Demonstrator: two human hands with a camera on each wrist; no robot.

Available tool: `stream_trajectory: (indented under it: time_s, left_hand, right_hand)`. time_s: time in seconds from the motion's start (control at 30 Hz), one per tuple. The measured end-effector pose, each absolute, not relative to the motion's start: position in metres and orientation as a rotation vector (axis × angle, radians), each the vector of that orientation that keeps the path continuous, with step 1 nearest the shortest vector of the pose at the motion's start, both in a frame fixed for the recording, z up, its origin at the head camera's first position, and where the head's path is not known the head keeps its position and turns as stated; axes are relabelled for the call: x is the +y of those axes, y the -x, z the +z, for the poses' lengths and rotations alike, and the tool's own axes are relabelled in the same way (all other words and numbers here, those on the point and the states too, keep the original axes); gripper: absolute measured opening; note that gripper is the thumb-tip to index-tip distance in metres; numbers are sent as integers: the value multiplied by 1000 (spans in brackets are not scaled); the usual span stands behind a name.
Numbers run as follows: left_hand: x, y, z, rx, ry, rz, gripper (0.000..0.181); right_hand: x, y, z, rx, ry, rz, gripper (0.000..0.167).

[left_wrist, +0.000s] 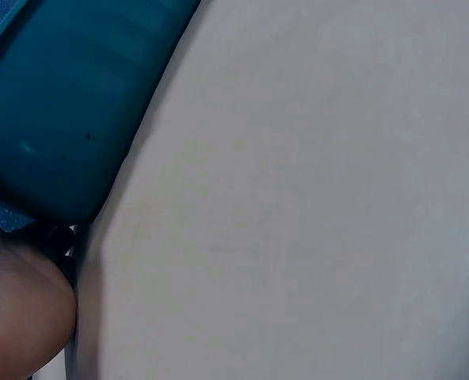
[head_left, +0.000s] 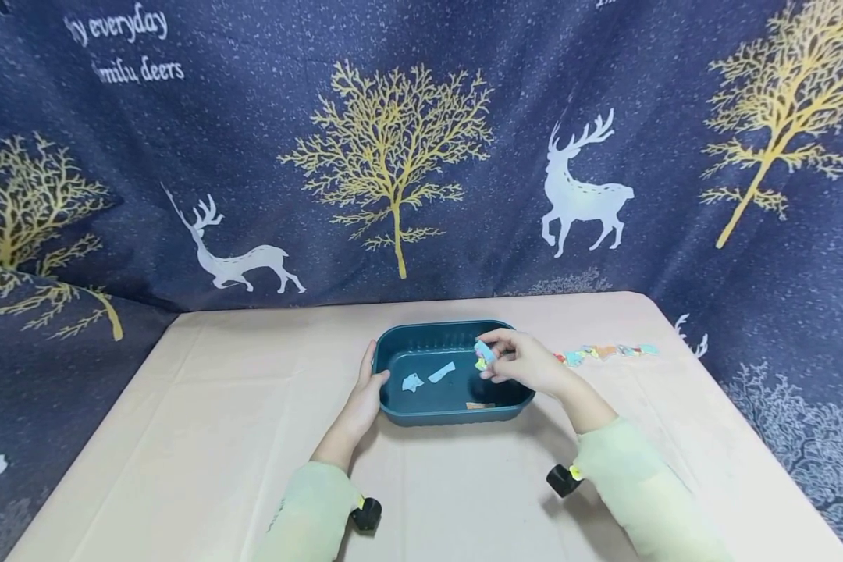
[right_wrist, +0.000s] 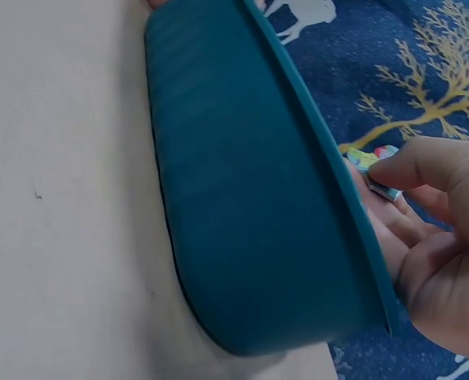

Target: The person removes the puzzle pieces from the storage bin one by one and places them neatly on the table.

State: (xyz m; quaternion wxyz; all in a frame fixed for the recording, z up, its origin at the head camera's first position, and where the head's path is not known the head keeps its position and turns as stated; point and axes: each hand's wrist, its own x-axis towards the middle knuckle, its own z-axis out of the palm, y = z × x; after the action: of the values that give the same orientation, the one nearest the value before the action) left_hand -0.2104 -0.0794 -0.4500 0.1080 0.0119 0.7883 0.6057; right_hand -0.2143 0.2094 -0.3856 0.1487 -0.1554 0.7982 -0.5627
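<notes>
A teal rectangular bin (head_left: pixel 435 417) stands on the table, its side also filling much of the right wrist view (right_wrist: pixel 242 174). The left hand (head_left: pixel 363 400) holds its left end, thumb at the rim; the left wrist view shows part of this hand (left_wrist: pixel 24 313) beside the bin (left_wrist: pixel 68 103). Over the bin's right part, the right hand (head_left: pixel 523 361) pinches a small light-blue and multicoloured piece (head_left: pixel 484 355), seen also in the right wrist view (right_wrist: pixel 364 160) between thumb and fingers of the hand (right_wrist: pixel 448 229). Inside lie pale blue pieces (head_left: pixel 412 382) and a brown piece (head_left: pixel 480 406).
Right of the bin, a row of joined colourful pieces (head_left: pixel 604 352) lies on the table (head_left: pixel 218 437). Behind the table hangs a dark blue cloth (head_left: pixel 464 234) with deer and gold trees.
</notes>
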Motion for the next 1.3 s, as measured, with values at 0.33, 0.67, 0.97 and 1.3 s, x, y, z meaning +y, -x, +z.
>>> stream_trajectory:
  time_s: [0.33,0.67,0.97,1.3]
  left_hand:
    - [-79,212,-451,2313,-40,1781,61]
    - [-78,214,-453,2308,-33,1776,61]
    - [-78,204,-428,2257,-33,1770,61]
    - [-80,199,-424,2226,-25,1815,59]
  right_hand:
    - [237,203,-388,2249,204,-1870,45]
    - [273,193,-399,2329,-184,-2087,32]
    - [303,187,-420,2296,-437,-2113,32]
    - [315,186,-441,2230,-426,-2071,49]
